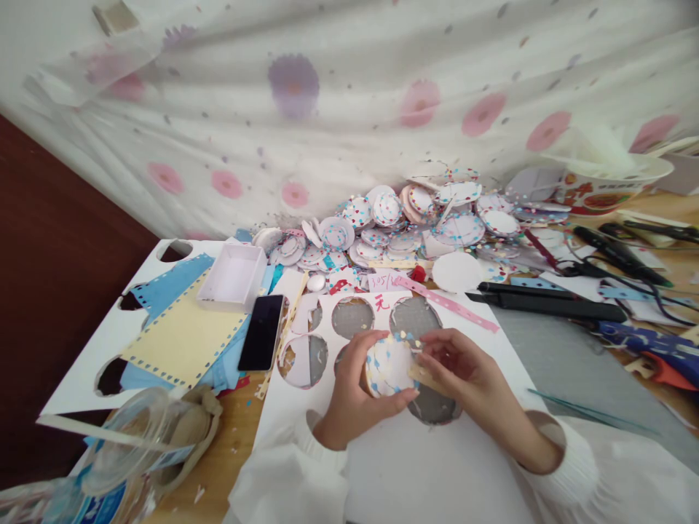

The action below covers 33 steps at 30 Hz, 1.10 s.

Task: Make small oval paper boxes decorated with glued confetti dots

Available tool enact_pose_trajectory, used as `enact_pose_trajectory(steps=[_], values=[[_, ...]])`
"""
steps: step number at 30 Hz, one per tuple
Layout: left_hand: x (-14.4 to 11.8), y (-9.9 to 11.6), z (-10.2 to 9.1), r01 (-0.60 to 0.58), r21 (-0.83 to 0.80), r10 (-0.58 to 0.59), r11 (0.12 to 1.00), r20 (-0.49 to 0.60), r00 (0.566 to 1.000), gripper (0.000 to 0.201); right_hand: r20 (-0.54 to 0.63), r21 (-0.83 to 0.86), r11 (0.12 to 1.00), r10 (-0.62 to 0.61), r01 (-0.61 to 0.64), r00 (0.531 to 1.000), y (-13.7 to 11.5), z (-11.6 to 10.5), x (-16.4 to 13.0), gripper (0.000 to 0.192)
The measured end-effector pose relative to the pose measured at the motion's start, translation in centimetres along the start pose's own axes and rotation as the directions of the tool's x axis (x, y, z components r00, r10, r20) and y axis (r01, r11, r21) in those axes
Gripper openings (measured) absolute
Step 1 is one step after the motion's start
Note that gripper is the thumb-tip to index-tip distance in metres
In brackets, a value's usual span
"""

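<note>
Our left hand (349, 397) sits at six o'clock from the centre of view, its index finger arched toward one o'clock and its thumb stretched toward three, the grip curved like a C. Our right hand (478, 378) comes in at four o'clock, fingers bent and pointing toward ten, thumb drawn in near the fingertips. Both wrists show bare beyond our white sleeves (295, 477), forearms converging.

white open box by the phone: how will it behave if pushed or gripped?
White open box: probably light, since its walls look thin; a hard squeeze may bow them. Wide, low shape suggests sliding rather than tipping. It overlaps the yellow sheet, so a push could drag or ruck that paper.
</note>
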State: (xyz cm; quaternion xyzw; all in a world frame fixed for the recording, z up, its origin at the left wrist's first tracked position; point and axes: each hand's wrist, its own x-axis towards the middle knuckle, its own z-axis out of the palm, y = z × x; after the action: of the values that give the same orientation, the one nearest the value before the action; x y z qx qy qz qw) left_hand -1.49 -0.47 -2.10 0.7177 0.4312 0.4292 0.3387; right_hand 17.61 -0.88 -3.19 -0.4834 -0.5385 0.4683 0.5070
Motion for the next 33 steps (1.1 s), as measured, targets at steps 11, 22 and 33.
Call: enact_pose_trajectory(steps=[11,22,33], values=[[0.0,-0.2,0.5,-0.274,0.199,0.276,0.941,0.015,0.961,0.071,0.077,-0.390,0.796,-0.473,0.464,0.877,-1.3,-0.1,-0.9,0.015],[0.1,0.0,0.6,-0.389,0.393,0.408,0.833,0.038,0.912,0.064,0.205,-0.337,0.812,-0.431,0.476,0.879,-1.4,1.1,-1.8,0.013],[-0.2,-0.3,0.1,-0.268,0.342,0.311,0.900,-0.075,0.947,0.067,0.471,-0.522,0.409,-0.593,0.748,0.653,-1.3,-0.3,-0.8,0.017]])
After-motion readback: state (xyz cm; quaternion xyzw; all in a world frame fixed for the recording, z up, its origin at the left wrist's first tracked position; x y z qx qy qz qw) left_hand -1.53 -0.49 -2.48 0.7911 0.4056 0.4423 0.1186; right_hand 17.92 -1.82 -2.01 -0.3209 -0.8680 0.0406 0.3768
